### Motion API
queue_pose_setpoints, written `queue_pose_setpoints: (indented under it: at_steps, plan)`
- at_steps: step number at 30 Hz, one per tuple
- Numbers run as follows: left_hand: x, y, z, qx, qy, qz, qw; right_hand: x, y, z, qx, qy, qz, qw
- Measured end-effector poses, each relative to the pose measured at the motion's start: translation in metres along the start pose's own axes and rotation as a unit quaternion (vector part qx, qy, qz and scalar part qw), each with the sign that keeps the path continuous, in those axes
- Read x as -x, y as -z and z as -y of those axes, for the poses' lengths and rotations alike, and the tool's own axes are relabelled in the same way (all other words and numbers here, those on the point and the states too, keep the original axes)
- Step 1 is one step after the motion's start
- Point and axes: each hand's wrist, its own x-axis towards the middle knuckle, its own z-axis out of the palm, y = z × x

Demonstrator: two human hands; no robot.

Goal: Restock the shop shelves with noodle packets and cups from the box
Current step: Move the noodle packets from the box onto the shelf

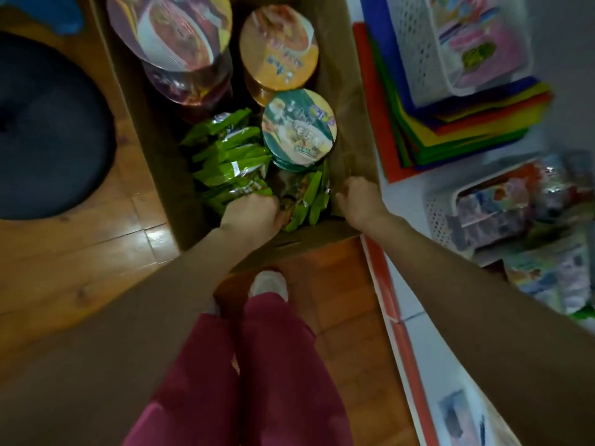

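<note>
At the far left a dark round cushion (48,130) lies on the wooden floor (80,252). Just right of it stands an open cardboard box (151,130). At its far end sits a large bowl (170,30) with a purple and red lid, and beside that a cup with an orange lid (278,46). Nearer is a cup with a green lid (299,127). Green noodle packets (228,156) fill the near part of the box, packed on edge. The left hand (251,214) reaches into the box and its curled fingers grip a bunch of these packets. The right hand (357,197) is apart from it, at the box's near right corner, fingers curled; whether they hold the rim I cannot tell. Below the hands are maroon trousers (273,365) and a white shoe (269,284). To the right runs a white shelf (405,197) with a stack of coloured sheets (467,130), an upper white basket (418,59) resting on the stack, and a lower white basket (441,210) holding packets.
</note>
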Motion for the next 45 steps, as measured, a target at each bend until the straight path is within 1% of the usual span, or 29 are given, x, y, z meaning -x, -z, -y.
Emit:
queue_pose_setpoints:
  at_steps: [7,12,15,19,23,26,31,34,37,45]
  plan:
    - [-0.071,-0.058,-0.013,0.014,-0.001,0.063,0.998,-0.052,-0.035,-0.020,-0.006,-0.033,0.036,0.999]
    - [-0.096,-0.078,-0.009,0.030,0.011,0.120,0.992,-0.069,-0.046,-0.022,-0.001,-0.038,0.044,0.998]
    - [-0.103,-0.083,-0.004,0.046,0.012,0.136,0.990,-0.077,-0.051,-0.019,-0.009,-0.052,0.051,0.997]
    - [-0.103,-0.078,0.008,0.083,0.026,0.133,0.987,-0.084,-0.059,-0.015,-0.024,-0.078,0.057,0.995]
    - [-0.101,-0.075,0.024,0.102,0.034,0.104,0.989,-0.089,-0.068,-0.010,-0.056,-0.105,0.061,0.991]
    - [-0.096,-0.075,0.026,0.112,0.033,0.088,0.989,-0.094,-0.073,-0.005,-0.075,-0.128,0.040,0.988]
    - [-0.091,-0.073,0.022,0.108,0.023,0.080,0.991,-0.100,-0.081,0.001,-0.068,-0.149,0.002,0.986]
    - [-0.088,-0.070,0.021,0.105,0.023,0.080,0.991,-0.103,-0.090,0.000,-0.043,-0.159,-0.024,0.986]
    - [-0.084,-0.065,0.021,0.096,0.020,0.074,0.992,-0.103,-0.092,-0.001,-0.051,-0.179,-0.040,0.982]
    - [-0.046,-0.026,0.012,0.098,0.034,0.074,0.992,-0.073,-0.061,0.006,-0.089,-0.166,-0.048,0.981]
